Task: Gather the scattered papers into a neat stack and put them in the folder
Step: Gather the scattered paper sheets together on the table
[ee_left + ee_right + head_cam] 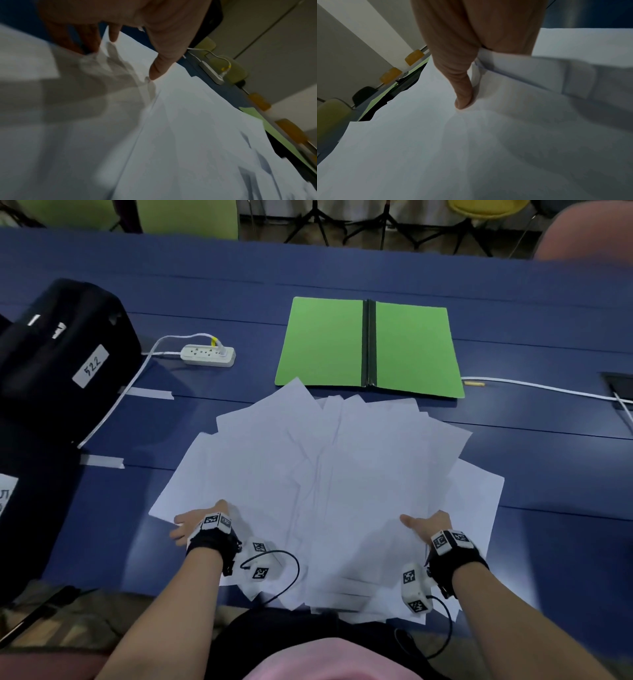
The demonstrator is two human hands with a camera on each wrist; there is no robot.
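Several white papers (325, 474) lie fanned and overlapping on the blue table (531, 330), reaching over its near edge. Behind them a green folder (325, 344) lies open and flat, with a black spine. My left hand (198, 515) holds the fan's lower left edge. Its thumb (161, 63) rests on top of the papers (188, 135), and the fingers (80, 39) go under a raised sheet. My right hand (424, 520) holds the lower right part. There the thumb (462, 94) presses the papers (436, 148) while a lifted sheet edge runs between thumb and fingers.
A black bag (58, 354) with a white label stands at the left. A white power strip (208, 355) and its cable lie beside it. Another white cable (541, 386) runs right of the folder to a dark device (620, 386). Tape strips (147, 393) are stuck to the table.
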